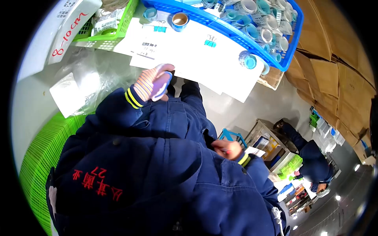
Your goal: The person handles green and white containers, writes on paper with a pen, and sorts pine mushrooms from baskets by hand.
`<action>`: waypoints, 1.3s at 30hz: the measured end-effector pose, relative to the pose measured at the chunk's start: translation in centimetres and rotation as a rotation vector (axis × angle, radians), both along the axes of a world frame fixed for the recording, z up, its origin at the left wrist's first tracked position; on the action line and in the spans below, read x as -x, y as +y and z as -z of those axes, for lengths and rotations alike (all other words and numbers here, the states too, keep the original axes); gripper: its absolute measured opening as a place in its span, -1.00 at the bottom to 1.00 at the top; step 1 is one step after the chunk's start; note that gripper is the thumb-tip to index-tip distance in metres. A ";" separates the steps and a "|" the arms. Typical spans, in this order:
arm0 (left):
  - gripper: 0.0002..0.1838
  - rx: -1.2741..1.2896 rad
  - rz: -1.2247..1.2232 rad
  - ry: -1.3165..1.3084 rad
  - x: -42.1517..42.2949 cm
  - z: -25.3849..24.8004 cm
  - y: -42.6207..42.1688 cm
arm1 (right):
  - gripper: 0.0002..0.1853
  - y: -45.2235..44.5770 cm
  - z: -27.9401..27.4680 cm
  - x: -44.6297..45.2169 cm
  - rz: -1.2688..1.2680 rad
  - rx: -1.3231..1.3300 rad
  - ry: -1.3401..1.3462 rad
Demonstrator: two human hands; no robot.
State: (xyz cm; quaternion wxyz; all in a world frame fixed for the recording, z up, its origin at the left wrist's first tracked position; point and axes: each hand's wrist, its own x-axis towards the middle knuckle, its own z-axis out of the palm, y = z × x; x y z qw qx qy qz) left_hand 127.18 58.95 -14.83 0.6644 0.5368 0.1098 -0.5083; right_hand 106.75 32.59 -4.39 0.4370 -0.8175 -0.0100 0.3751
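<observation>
My left hand (pixel 151 83), in an orange-and-white striped covering, is raised over my lap near the table's front edge. Its fingers curl around a lavender oval thing (pixel 160 86) with a blue edge, whose kind I cannot make out. Down at the side of my navy jacket (pixel 173 169), my right hand (pixel 228 149) is closed beside a pocket opening. A small red spot shows at its fingers, but what they hold is hidden. White sheets (pixel 189 59) cover the table ahead, with a tape roll (pixel 180 20) and two blue binder clips (pixel 210 42) on them.
A blue basket (pixel 291 59) full of label rolls stands at the far right, one roll (pixel 249 61) outside it. Left are a green basket (pixel 118 37), a white foam box (pixel 55 51), plastic film (pixel 98 74) and stacked green baskets (pixel 43 169). Another person (pixel 313 161) works beyond cardboard (pixel 334 78).
</observation>
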 end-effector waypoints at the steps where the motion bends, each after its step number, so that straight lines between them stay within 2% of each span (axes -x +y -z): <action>1: -0.70 -0.005 -0.041 -0.021 -0.1 0.5 0.2 | -0.83 1.4 1.0 1.7 -0.025 0.163 0.045; 4: -0.72 -0.040 -0.087 -0.026 -0.4 0.3 0.5 | -0.75 5.0 4.4 3.6 -0.128 0.546 0.191; 5: -0.72 -0.044 -0.065 -0.093 -0.5 0.3 0.8 | -0.74 5.5 5.1 3.7 -0.120 0.570 0.117; 6: -0.72 -0.045 -0.044 -0.163 -0.5 0.2 0.8 | -0.75 5.2 5.2 3.9 -0.260 0.640 -0.029; 8: -0.71 -0.021 -0.075 -0.238 0.0 -0.9 0.5 | -0.76 4.4 4.1 3.3 -0.263 0.717 -0.052; 10: -0.74 0.048 -0.237 -0.072 0.5 -2.5 0.2 | -0.83 3.1 2.4 2.5 0.015 0.282 -0.051; 12: -0.74 0.088 -0.257 -0.052 1.0 -2.6 0.5 | -0.88 3.9 1.5 2.8 0.118 0.254 -0.189; 14: -0.69 0.007 -0.182 -0.100 1.3 -2.7 0.5 | -0.87 3.6 3.4 5.0 -0.088 0.503 -0.203; 15: -0.70 -0.020 -0.150 -0.237 1.6 -1.9 0.3 | -0.84 3.6 4.1 6.1 -0.211 0.643 -0.199; 16: -0.70 -0.016 -0.147 -0.253 2.3 -1.4 0.0 | -0.82 3.7 5.2 7.3 -0.267 0.733 -0.107; 18: -0.73 0.075 -0.124 -0.268 3.8 -2.0 -1.4 | -0.82 3.8 7.5 10.3 -0.204 0.802 -0.083; 20: -0.76 0.299 -0.199 -0.177 5.6 -0.9 -3.6 | -0.76 2.3 7.7 12.7 -0.140 0.627 0.075; 22: -0.74 0.494 -0.301 0.114 8.2 -4.6 -7.3 | -0.71 0.7 6.2 14.2 -0.147 0.462 0.127; 24: -0.72 0.624 -0.243 0.156 11.1 -5.1 -10.3 | -0.77 -1.5 2.1 15.5 -0.008 0.268 -0.032; 26: -0.68 0.687 -0.110 0.157 14.1 -5.7 -13.0 | -0.82 -1.5 -1.0 16.5 0.540 0.107 -0.431; 28: -0.66 0.782 0.003 0.091 18.5 -5.1 -16.5 | -0.78 -1.6 -2.8 18.3 0.878 0.017 -0.613; 29: -0.64 0.712 0.037 0.080 20.9 -5.4 -18.3 | -0.77 -1.1 -3.0 18.9 0.959 -0.015 -0.763; 30: -0.64 0.648 0.163 -0.002 22.9 -4.8 -19.7 | -0.76 -0.6 -2.8 19.3 1.030 -0.039 -0.918; 32: -0.65 0.490 0.418 -0.222 27.5 -6.8 -22.6 | -0.67 -1.0 -1.3 20.9 0.993 0.154 -1.117; 33: -0.70 0.419 0.512 -0.317 30.0 -9.2 -23.6 | -0.64 -0.8 0.6 22.6 1.033 0.377 -0.863; 34: -0.71 0.581 0.552 -0.699 32.4 -8.5 -24.7 | -0.60 -1.0 2.3 24.3 1.068 0.580 -0.592; 35: -0.69 0.602 0.660 -1.224 34.2 -9.0 -25.7 | -0.59 -1.9 1.5 25.4 0.952 0.618 -0.008; 36: -0.67 0.608 0.719 -1.756 35.5 -9.3 -26.5 | -0.70 -1.8 6.6 28.1 0.989 0.689 -0.507; 37: -0.63 0.653 0.755 -1.846 37.5 -9.8 -26.7 | -0.70 -3.0 8.2 29.9 1.028 0.704 -0.505; 38: -0.64 0.773 0.604 -1.991 39.8 -6.3 -26.5 | -0.67 -4.9 9.5 31.1 1.513 -0.255 -0.496; 39: -0.66 0.821 0.658 -1.995 41.1 -6.8 -26.7 | -0.62 -7.0 9.2 32.2 1.763 -1.322 -0.435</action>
